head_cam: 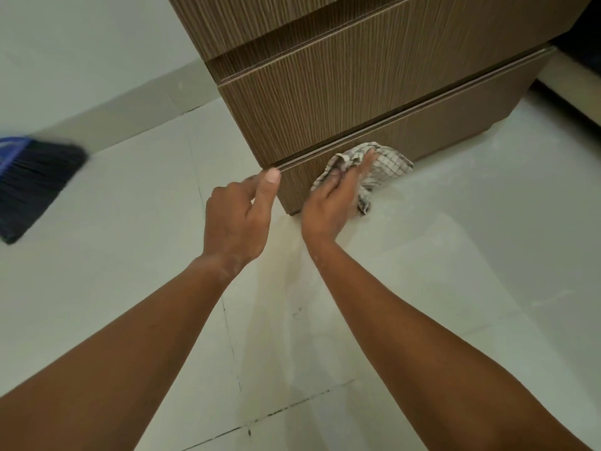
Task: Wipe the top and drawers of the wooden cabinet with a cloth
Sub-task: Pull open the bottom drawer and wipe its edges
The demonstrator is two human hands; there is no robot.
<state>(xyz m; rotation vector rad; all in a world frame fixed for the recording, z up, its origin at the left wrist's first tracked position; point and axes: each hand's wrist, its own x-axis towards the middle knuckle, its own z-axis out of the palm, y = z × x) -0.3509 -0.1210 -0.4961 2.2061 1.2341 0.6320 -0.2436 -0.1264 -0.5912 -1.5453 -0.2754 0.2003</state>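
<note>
The wooden cabinet [341,86] fills the upper middle, with three stacked drawer fronts in brown grain. My right hand [335,196] presses a checked white-and-grey cloth [387,167] flat against the bottom drawer [448,138], near its left end. My left hand [240,216] holds nothing; its thumb and a fingertip touch the top left corner of that bottom drawer. The cabinet's top is out of view.
Pale floor tiles [422,288] with dark grout lines spread below the cabinet. A broom with dark bristles and a blue head [29,177] lies at the left edge. A pale wall base runs behind the cabinet's left side. Something dark sits at the far upper right.
</note>
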